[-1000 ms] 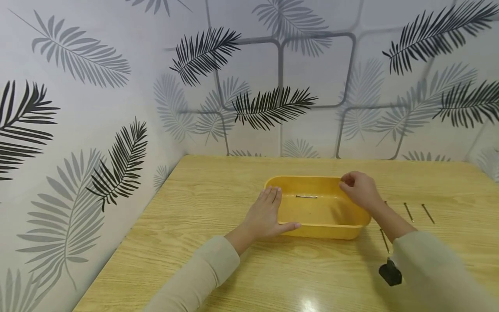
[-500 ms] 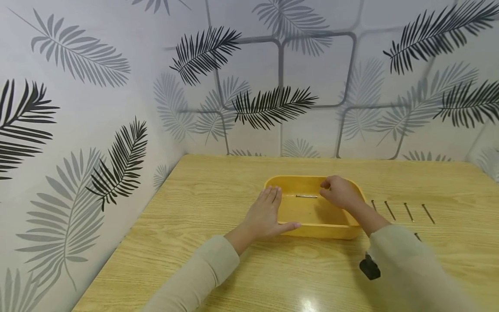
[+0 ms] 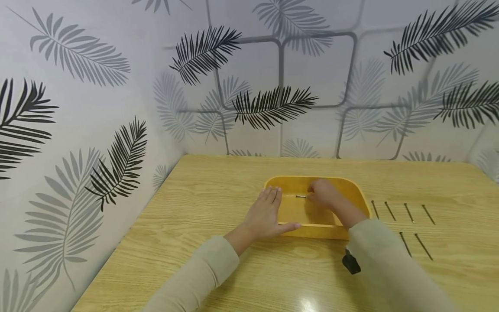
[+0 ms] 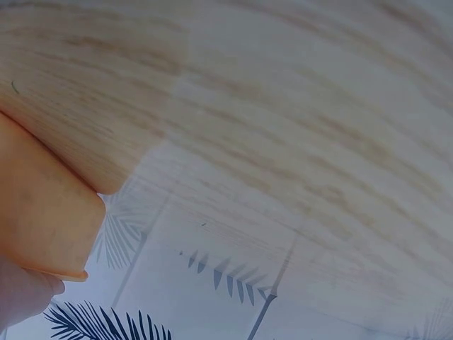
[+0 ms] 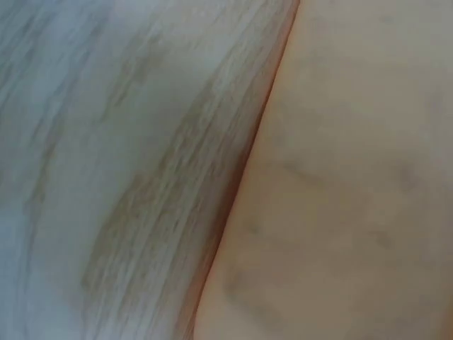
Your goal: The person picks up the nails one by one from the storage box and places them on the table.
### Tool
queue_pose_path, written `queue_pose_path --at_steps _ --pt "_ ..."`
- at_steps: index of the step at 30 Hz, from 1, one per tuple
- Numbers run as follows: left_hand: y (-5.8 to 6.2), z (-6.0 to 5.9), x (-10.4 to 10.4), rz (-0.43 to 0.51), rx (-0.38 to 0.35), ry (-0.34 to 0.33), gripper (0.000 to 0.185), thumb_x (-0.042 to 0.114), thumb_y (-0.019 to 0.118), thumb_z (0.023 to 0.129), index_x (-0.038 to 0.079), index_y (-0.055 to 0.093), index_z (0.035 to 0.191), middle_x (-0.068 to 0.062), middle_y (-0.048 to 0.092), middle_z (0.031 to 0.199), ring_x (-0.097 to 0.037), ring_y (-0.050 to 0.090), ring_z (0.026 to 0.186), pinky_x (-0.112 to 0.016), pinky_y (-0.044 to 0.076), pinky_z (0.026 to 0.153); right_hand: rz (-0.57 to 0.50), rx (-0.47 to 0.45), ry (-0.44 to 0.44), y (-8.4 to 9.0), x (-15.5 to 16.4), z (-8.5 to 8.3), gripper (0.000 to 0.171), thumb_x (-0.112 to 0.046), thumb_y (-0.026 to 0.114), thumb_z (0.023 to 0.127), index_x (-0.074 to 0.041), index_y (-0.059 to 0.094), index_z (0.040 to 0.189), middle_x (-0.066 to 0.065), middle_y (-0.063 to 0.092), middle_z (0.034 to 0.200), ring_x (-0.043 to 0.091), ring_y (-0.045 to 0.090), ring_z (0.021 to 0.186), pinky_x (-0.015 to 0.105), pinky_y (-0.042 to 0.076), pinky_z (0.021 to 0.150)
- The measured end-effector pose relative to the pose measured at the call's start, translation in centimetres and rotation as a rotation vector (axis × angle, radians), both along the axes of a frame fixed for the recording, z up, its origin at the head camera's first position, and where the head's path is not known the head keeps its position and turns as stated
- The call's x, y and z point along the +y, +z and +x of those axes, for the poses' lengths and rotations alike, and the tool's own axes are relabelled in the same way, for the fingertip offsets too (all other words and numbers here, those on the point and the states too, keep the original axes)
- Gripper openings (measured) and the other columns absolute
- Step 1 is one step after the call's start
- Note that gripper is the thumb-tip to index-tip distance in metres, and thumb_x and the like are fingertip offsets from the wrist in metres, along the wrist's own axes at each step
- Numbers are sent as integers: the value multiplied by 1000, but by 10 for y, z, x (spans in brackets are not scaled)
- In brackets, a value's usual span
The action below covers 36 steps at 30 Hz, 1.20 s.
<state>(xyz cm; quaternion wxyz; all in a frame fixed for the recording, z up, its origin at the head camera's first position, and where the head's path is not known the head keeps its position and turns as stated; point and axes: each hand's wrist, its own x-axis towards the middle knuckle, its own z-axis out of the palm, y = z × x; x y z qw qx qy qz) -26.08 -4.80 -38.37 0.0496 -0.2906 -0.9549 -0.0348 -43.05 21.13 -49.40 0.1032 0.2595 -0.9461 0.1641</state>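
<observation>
A yellow plastic tray (image 3: 308, 232) stands on the wooden table. My left hand (image 3: 262, 216) rests on its left end, fingers laid over the rim and thumb stretched along the front edge. In the left wrist view, part of that hand (image 4: 25, 294) shows at the rim. Inside the tray lies a long thin screw (image 3: 300, 196). My right hand (image 3: 322, 193) is down in the tray with bent fingers right at the screw, covering its right end. I cannot tell whether the fingers pinch it. The right wrist view shows only the tray wall (image 5: 340, 170) and tabletop.
Right of the tray, several dark screws (image 3: 408, 212) lie spaced in a back row. Two more screws (image 3: 423, 247) lie in front of them. A black device (image 3: 351, 262) hangs below the right sleeve. A leaf-patterned wall (image 3: 249, 86) borders the table (image 3: 195, 186) behind and at left.
My right hand has moved left from the tray's right end, down to the screw, now partly covering it. Screws on the table that the right arm hid have come into view. The left hand has stayed put.
</observation>
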Motion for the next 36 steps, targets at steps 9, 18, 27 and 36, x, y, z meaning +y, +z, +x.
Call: queue_pose_path --at_steps 9,18,27,36 --pt "0 0 0 11 -6 -4 98 70 39 84 -2 18 147 -16 20 154 -29 14 144 -38 12 118 120 53 -34 -50 1 -39 23 -20 64 74 -13 53 55 -1 47 54 16 38 51 34 34 46" --pt "1 1 1 23 -4 -8 98 70 40 84 -2 18 147 -16 20 154 -29 14 144 -38 13 118 151 33 -90 -47 -2 -33 30 -19 61 76 -14 50 49 1 46 52 17 39 51 34 35 47" --pt "0 0 0 21 -2 -4 99 71 40 84 -2 18 147 -16 20 154 -29 14 144 -38 12 118 146 -97 -101 54 -35 56 25 -9 60 75 -10 54 51 2 47 54 17 38 54 31 36 50" --pt "0 0 0 21 9 -11 98 71 40 84 -3 19 146 -17 21 154 -30 15 144 -38 13 118 185 -179 -125 99 -57 103 18 -11 57 76 2 59 64 9 56 60 21 47 56 36 46 56"
